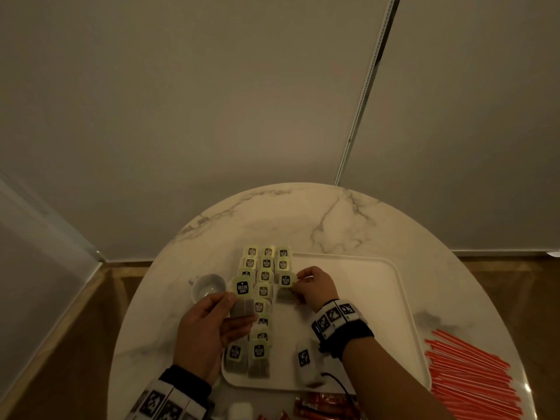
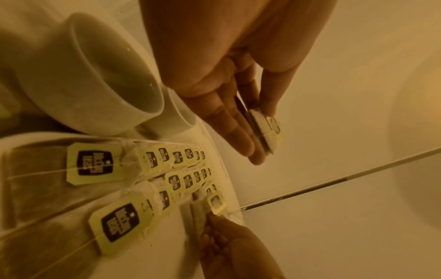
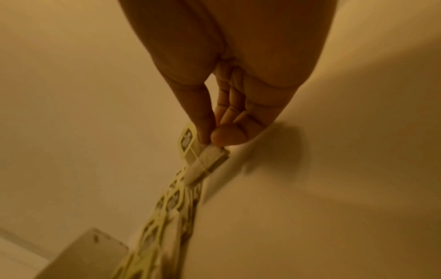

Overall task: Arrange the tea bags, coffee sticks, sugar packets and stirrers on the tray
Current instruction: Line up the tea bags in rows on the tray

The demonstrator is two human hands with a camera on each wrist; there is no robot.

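Rows of tea bags with pale yellow tags (image 1: 265, 275) lie overlapping on the left part of a white tray (image 1: 378, 298). My left hand (image 1: 218, 316) holds a small stack of tea bags (image 1: 242, 298) between thumb and fingers above the tray's left edge; the left wrist view shows the stack (image 2: 264, 132) edge-on. My right hand (image 1: 309, 286) pinches one tea bag (image 1: 285, 283) at the near end of the third row, low over the tray. In the right wrist view thumb and forefinger grip this tea bag (image 3: 210, 156).
A white cup (image 1: 209, 288) stands on the marble table (image 1: 303, 219) left of the tray. Red stirrers (image 1: 472, 374) lie in a heap at the right edge. Red coffee sticks (image 1: 321, 404) and a white packet (image 1: 241, 410) lie near the front edge.
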